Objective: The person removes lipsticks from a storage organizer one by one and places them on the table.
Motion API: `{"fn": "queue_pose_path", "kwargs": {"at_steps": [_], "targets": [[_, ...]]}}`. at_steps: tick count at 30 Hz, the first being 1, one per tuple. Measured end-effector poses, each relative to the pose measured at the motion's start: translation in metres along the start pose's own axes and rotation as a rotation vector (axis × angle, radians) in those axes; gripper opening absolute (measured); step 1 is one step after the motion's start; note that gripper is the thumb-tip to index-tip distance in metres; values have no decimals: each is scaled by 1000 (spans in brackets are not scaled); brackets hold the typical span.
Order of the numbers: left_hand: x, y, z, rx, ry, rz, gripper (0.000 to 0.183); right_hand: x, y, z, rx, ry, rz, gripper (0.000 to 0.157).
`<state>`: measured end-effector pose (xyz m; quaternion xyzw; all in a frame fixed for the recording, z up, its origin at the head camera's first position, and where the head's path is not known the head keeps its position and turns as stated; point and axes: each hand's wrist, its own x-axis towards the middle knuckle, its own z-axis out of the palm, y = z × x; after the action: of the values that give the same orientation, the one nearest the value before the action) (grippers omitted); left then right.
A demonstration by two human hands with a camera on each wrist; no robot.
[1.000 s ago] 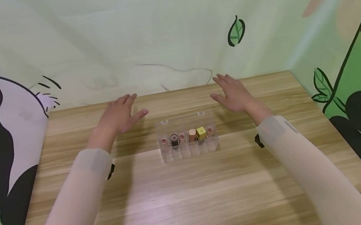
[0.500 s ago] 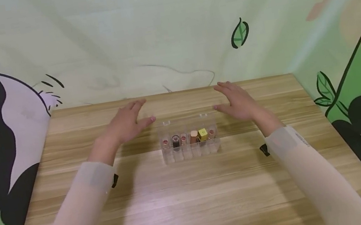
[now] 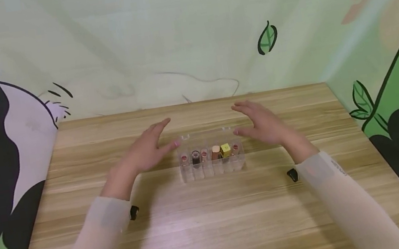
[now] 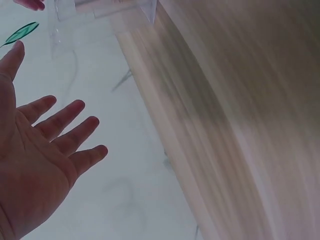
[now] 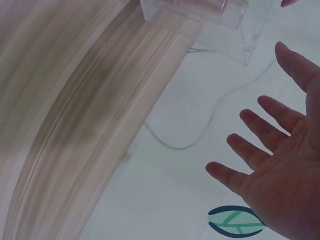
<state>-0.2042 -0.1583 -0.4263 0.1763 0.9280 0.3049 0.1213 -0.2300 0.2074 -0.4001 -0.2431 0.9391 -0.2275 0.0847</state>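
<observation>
A clear lipstick organizer (image 3: 213,169) stands on the wooden table with several lipsticks upright in its slots. Among them are a black one (image 3: 195,157), a brown one (image 3: 215,152) and one with a yellow cap (image 3: 225,150). My left hand (image 3: 145,150) is beside its left end, fingers spread and thumb toward the back corner. On the other side, my right hand (image 3: 266,125) mirrors it, thumb tip at the right back corner. In both wrist views the left palm (image 4: 37,160) and right palm (image 5: 285,175) hold nothing. Whether the thumbs touch the organizer, I cannot tell.
The wooden tabletop (image 3: 208,227) runs back to a pale printed wall cloth (image 3: 155,40) with a leaf drawing (image 3: 267,38). Printed side panels flank the table. Small black wrist devices (image 3: 134,212) sit under the sleeve cuffs.
Both hands have moved back toward me and inward, bringing the thumbs from apart to the organizer's back corners. The organizer stays in place on the table; the view has shifted slightly.
</observation>
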Motion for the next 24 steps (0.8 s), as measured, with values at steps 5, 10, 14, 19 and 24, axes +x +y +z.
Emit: {"fn": "queue_pose_path", "kwargs": {"at_steps": [5,10,14,19,24], "targets": [[-5,4,10,-106,2,31,96,-6,-6,2,9,36,-27,69],[-10,8,23,-181,16,38,102,-13,-10,6,51,71,-19,61],[-13,10,34,-217,23,32,112,-20,-13,11,99,101,-42,51],[-15,12,47,-266,39,22,117,-23,-16,18,77,112,-80,46],[-16,12,58,-311,47,19,122,-25,-19,23,43,90,-70,42]]}}
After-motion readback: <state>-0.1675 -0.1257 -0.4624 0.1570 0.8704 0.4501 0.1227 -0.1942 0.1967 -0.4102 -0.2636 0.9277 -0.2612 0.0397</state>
